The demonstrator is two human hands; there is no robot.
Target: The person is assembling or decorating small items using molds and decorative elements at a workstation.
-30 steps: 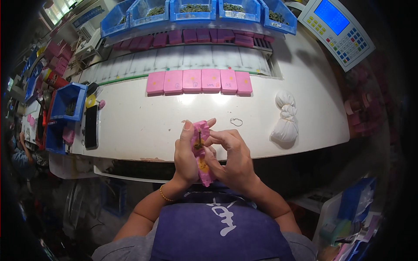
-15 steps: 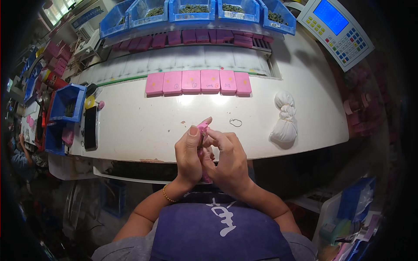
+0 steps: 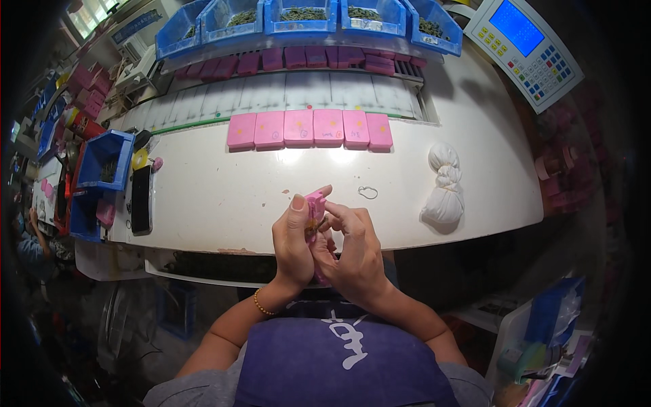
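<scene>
Over the near edge of the table, my left hand (image 3: 293,239) is closed around a pink rubber mould (image 3: 315,203), its thumb raised along one side. The mould looks bent or parted, with a yellowish mark on it. My right hand (image 3: 357,245) has its fingers curled in against the mould's right side, gripping it. Something small and dark shows between the right fingertips and the mould, too small to name. Fingers hide much of the mould. Beyond my hands, several pink mould blocks (image 3: 298,129) lie side by side in a row.
A loose thin loop (image 3: 367,192) lies right of my hands, and a tied white cloth bag (image 3: 444,186) farther right. Blue bins (image 3: 300,25) of small green pieces line the back. A phone (image 3: 142,200) and blue bin (image 3: 106,161) sit left; a keypad panel (image 3: 523,51) stands back right.
The pink mould shows more of its face between my hands, turned or opened further. My right fingers have shifted slightly along it. The table things stay put.
</scene>
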